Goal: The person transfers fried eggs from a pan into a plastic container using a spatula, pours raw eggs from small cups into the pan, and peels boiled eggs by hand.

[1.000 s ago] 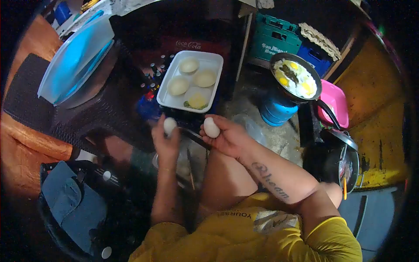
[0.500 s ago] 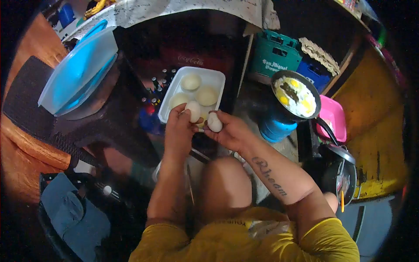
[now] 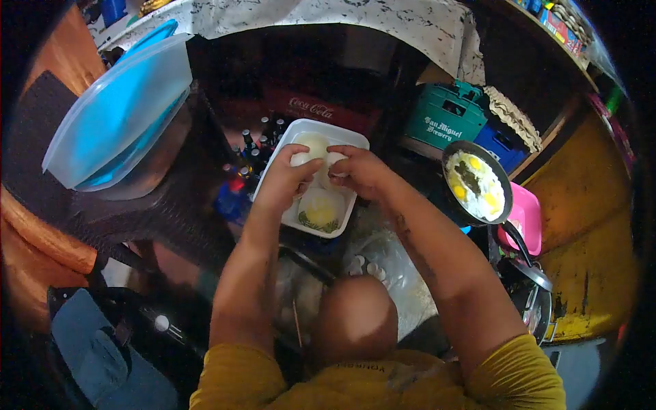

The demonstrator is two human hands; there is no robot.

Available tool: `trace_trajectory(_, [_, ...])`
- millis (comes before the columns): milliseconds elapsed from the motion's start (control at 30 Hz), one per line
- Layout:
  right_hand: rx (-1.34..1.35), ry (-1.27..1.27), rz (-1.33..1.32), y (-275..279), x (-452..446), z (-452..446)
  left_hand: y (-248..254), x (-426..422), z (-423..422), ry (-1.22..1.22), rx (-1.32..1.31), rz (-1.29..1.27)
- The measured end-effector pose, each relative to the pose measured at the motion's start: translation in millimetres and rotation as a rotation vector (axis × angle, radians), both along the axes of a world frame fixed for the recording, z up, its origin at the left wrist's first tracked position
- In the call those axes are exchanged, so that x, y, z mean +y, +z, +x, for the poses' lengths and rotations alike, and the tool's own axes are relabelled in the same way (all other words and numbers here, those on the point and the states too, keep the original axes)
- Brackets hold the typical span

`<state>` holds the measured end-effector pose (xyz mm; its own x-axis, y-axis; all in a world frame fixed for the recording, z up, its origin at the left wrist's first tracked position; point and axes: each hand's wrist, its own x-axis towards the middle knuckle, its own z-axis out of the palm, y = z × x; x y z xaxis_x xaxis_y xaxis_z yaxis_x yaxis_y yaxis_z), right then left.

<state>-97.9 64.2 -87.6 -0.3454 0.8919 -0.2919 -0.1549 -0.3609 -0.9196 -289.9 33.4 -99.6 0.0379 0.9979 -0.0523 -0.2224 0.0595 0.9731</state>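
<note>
My left hand (image 3: pixel 288 179) is closed round a white egg (image 3: pixel 299 159) above a white plastic tray (image 3: pixel 345 224). Close beside it, my right hand (image 3: pixel 361 172) grips another white egg (image 3: pixel 335 159); fingers cover much of both, so I cannot tell whether the shells are cracked. Below the hands, the tray holds pale round bowls. The nearest bowl (image 3: pixel 318 199) has yellow and green food in it, and a farther bowl (image 3: pixel 313 141) shows beyond my fingers. The hands partly hide the middle of the tray.
To the right, a black frying pan (image 3: pixel 510 201) holds eggs with yellow yolks. Behind it stands a green crate (image 3: pixel 447 119), with a pink basin (image 3: pixel 531 212) alongside. Dark bottles (image 3: pixel 249 142) crowd the tray's left. A clear plastic bag with shells (image 3: pixel 383 273) lies below.
Both hands have moved forward with their eggs, from the tray's near edge to over its far half. The near bowl with yellow and green food now shows. The view has shifted.
</note>
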Motion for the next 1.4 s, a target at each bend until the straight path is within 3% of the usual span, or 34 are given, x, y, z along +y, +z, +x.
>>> trace_trajectory(67, [-0.088,-0.041,0.06,0.6,16.0,-2.7,3.6,26.5,-1.9,-0.054,0.385,0.018])
trace_trajectory(100, [-0.175,-0.079,0.124,1.4,23.9,-4.0,0.2,39.7,-2.5,-0.064,0.382,0.016])
trace_trajectory(167, [-0.323,-0.081,0.204,3.8,40.8,-9.2,-8.7,66.3,-6.5,0.005,0.676,0.314])
trace_trajectory(200, [-0.467,-0.071,0.287,4.6,49.9,-12.9,-7.4,76.2,-8.7,-0.028,0.675,0.302])
trace_trajectory(333, [-0.605,-0.023,0.402,-9.2,90.6,-26.0,-6.0,99.5,-16.5,-0.055,0.827,0.443])
trace_trajectory(400, [-0.713,-0.016,0.681,-18.4,104.4,-32.9,-10.2,107.7,-21.0,-0.064,0.854,0.44])
trace_trajectory(600, [-0.936,0.013,0.778,-32.5,107.9,-47.2,-18.0,116.6,-25.2,-0.02,1.04,0.392])
trace_trajectory(733, [-0.953,0.0,0.71,-44.8,102.3,-50.3,-21.8,118.8,-19.7,0.042,1.153,0.344])
trace_trajectory(800, [-1.063,-0.016,0.896,-48.1,100.9,-49.7,-23.4,122.8,-19.0,0.044,1.183,0.335])
trace_trajectory(1067, [-1.217,-0.049,1.122,-59.8,109.1,-46.5,-25.6,117.3,-16.0,0.117,1.408,0.472])
trace_trajectory(1200, [-1.244,-0.232,1.137,-39.2,96.7,-46.2,-24.8,116.6,-14.3,0.163,1.48,0.566])
trace_trajectory(1300, [-1.414,-0.055,1.195,-20.7,77.8,-41.3,-20.3,108.2,-9.3,0.217,1.562,0.63])
trace_trajectory(1400, [-1.459,-0.14,1.222,-8.7,65.5,-36.6,-26.0,107.8,-10.3,0.163,1.796,0.583])
